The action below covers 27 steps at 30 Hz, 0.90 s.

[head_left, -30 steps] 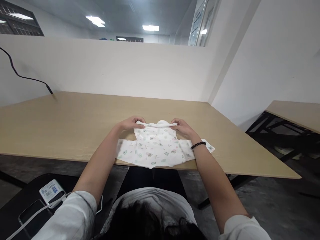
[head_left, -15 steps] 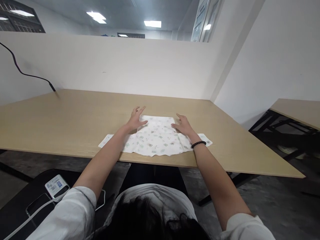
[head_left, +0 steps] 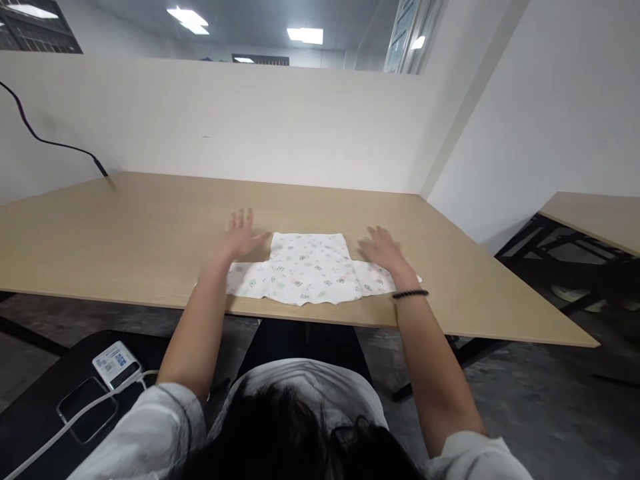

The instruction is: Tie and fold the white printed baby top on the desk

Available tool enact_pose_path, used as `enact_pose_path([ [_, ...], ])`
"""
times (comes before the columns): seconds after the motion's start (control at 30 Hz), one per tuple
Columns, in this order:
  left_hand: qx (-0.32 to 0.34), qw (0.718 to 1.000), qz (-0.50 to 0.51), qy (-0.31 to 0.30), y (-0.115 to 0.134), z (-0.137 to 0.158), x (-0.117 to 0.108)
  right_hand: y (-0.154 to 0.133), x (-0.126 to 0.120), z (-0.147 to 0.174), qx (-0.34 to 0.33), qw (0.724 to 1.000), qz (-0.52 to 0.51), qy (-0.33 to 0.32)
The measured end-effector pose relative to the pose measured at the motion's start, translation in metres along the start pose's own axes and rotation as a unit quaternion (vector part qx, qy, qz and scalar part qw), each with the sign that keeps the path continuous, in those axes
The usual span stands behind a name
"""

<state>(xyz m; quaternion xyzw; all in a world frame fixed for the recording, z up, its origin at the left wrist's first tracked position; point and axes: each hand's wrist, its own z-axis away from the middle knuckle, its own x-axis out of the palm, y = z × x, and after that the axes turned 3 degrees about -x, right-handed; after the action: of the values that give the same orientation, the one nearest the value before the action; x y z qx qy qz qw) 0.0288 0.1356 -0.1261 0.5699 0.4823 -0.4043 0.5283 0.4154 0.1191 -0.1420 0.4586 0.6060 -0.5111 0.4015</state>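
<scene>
Left hand at ten o'clock of the patterned white garment, right hand at two; both hands open, gripping nothing; garment lies flat near the desk's six-o'clock edge.

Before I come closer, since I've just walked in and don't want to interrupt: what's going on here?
A white printed baby shirt lies spread flat on a wood-toned table, near the edge closest to the person. Their left hand and right hand are open on either side of its far part, neither gripping it. Both are motion-blurred, so whether they touch the table is unclear.
</scene>
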Motion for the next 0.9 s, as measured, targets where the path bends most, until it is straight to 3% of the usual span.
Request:
enact_pose_path([
  [0.07, -0.077, 0.997, 0.011, -0.025, -0.030, 0.027, -0.007, 0.028, -0.010, 0.026, 0.096, 0.995, -0.003, 0.025],
  [0.13, -0.182, 0.982, 0.004, -0.060, -0.054, 0.056, -0.004, 0.053, -0.009, 0.052, 0.185, 0.983, 0.003, 0.008],
  [0.2, -0.207, 0.978, 0.006, -0.035, -0.064, 0.078, 0.004, 0.065, -0.002, 0.071, 0.207, 0.977, 0.009, 0.043],
  [0.33, -0.188, 0.982, 0.021, -0.006, -0.058, 0.091, 0.009, 0.042, 0.001, 0.076, 0.173, 0.972, -0.079, 0.136],
  [0.47, -0.172, 0.978, 0.115, 0.026, -0.045, 0.076, -0.007, -0.029, -0.017, 0.070, 0.082, 0.917, -0.318, 0.226],
  [0.5, -0.174, 0.971, 0.152, 0.057, -0.041, 0.073, -0.012, -0.047, -0.022, 0.072, 0.015, 0.899, -0.387, 0.206],
  [0.57, -0.158, 0.950, 0.239, 0.120, -0.033, 0.069, -0.022, -0.076, -0.031, 0.079, -0.126, 0.874, -0.461, 0.087],
  [0.63, -0.119, 0.920, 0.346, 0.143, -0.020, 0.070, -0.031, -0.089, -0.039, 0.087, -0.189, 0.860, -0.473, 0.038],
  [0.73, -0.046, 0.876, 0.461, 0.135, 0.006, 0.075, -0.039, -0.080, -0.045, 0.096, -0.149, 0.866, -0.463, 0.117],
  [0.8, 0.002, 0.868, 0.480, 0.130, 0.025, 0.079, -0.040, -0.069, -0.043, 0.096, -0.108, 0.882, -0.430, 0.162],
  [0.9, 0.063, 0.873, 0.468, 0.123, 0.050, 0.083, -0.039, -0.062, -0.026, 0.093, -0.104, 0.925, -0.339, 0.137],
])
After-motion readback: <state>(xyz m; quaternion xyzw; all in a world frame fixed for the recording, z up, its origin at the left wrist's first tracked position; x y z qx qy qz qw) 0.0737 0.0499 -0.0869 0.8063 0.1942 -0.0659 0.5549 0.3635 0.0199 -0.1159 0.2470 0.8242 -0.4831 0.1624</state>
